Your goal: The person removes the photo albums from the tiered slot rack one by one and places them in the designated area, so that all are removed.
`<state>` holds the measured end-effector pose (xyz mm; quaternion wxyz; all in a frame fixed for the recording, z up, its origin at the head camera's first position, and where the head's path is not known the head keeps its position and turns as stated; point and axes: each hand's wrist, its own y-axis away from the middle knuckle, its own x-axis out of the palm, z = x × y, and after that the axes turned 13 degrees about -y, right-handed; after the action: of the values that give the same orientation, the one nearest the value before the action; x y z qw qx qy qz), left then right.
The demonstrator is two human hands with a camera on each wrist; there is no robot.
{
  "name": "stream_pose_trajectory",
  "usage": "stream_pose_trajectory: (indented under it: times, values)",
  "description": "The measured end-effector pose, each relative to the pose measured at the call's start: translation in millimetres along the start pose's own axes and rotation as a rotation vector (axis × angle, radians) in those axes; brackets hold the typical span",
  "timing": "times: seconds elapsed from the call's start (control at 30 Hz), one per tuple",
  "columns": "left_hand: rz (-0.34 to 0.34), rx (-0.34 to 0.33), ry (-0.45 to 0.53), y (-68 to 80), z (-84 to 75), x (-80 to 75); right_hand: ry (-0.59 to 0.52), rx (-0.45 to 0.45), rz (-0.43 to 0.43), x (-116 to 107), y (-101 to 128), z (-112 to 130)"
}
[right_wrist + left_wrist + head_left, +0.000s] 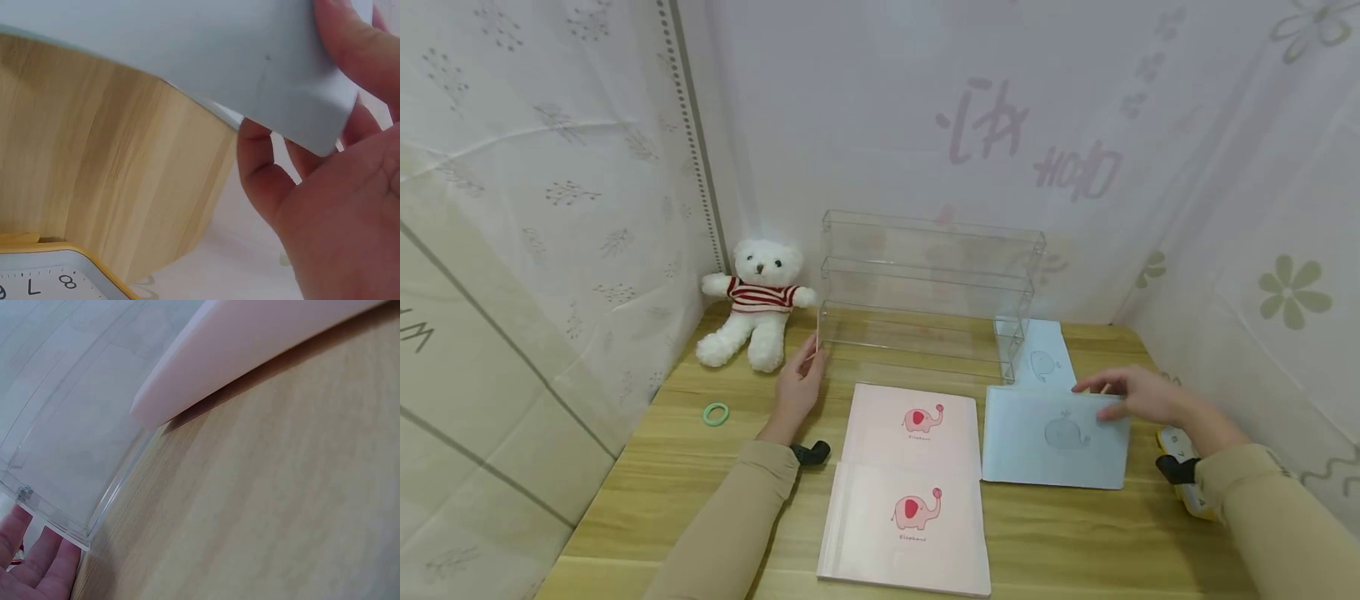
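Blue whale notebook [1054,437] at the surface's [700,467] right is being pinched at its corner by the right hand [1138,394]; the left hand [800,385], fingers extended, is steadying the clear rack [925,296]. Next: lifting the notebook cleanly toward a tier.

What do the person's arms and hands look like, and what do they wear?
Both arms wear long beige sleeves: the left sleeve and the right sleeve reach to the wrists. A small black device sits at each wrist, the left one and the right one. The left hand and right hand are bare, without gloves.
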<state>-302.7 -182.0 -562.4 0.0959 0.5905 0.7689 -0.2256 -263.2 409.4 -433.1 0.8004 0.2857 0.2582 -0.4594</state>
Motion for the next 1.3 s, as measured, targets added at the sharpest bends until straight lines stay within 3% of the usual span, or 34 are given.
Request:
stream_pose_trajectory:
  times: [0.27,0.67,0.97,1.3]
  values:
    - [0.011,0.008,-0.017,-1.0,1.1,1.1,-0.021,0.006,0.075,14.7,-1.6,-9.0]
    - [-0.002,0.012,-0.001,-2.8,3.0,3.6,0.001,0.083,0.052,34.4,-4.0,-28.7]
    - [-0.010,0.020,-0.005,-2.3,1.8,3.3,0.013,0.086,0.062,48.0,-2.6,-31.5]
    - [-0.011,0.017,-0.006,-1.6,3.7,1.5,0.000,0.143,0.003,63.2,-3.4,-36.1]
